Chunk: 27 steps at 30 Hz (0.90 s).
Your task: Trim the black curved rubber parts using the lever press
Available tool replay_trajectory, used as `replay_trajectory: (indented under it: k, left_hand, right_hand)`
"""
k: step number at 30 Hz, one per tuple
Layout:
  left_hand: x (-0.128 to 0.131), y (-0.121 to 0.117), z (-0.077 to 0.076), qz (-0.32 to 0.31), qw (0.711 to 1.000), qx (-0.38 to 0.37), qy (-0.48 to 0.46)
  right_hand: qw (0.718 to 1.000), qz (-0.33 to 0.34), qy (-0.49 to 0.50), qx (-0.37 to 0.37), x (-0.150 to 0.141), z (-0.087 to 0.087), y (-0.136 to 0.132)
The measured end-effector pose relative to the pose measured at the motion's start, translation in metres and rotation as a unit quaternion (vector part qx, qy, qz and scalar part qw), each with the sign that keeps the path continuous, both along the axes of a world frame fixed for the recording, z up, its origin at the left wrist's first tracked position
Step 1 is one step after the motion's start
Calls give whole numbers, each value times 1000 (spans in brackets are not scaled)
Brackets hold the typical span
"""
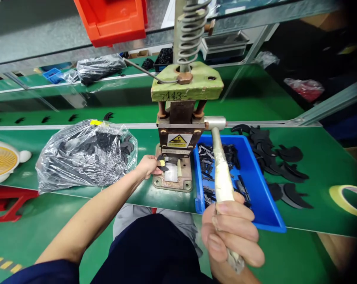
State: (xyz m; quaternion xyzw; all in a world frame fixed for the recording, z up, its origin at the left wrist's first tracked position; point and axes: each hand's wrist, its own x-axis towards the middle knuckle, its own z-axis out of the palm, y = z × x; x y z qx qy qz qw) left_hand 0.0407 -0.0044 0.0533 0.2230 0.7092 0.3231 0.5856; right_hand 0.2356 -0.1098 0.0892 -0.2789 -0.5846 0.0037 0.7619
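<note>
Low in the frame, right of centre, my right hand (232,232) is wrapped tight round the press lever (221,173), which slants up to the small green-topped press (181,130) at centre. My left hand (150,165) reaches to the press base, fingertips pinched on a small black part (163,167) there. A blue tray (255,185) of black parts sits just right of the press, a plastic bag (83,156) left.

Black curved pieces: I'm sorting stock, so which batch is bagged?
The batch left of the press, inside the clear plastic bag; those right of the blue bin lie loose.
</note>
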Motion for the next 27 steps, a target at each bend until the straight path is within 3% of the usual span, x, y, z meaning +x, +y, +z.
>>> replay_trajectory:
  k: [4,9,12,19,24,27]
  left_hand:
    - [-2,5,-2,-8,1000,4,16]
    - [-10,11,-2,-108,988,105,26]
    - [-14,14,1,-138,983,118,4]
    - [-18,15,-1,-134,987,83,-8]
    - [-24,12,-18,-124,985,120,-22]
    - [-45,12,-26,-110,979,167,37]
  right_hand:
    - [1000,-11,6,-1,-1,1,-1]
    - [999,-20,36,23,-7,3,4]
    - [999,-13,16,31,-3,1,4]
    - [1000,3,-20,12,6,0,2]
    - [998,-20,-13,55,6,1,11]
    - [995,-13,-17,99,10,-2,20]
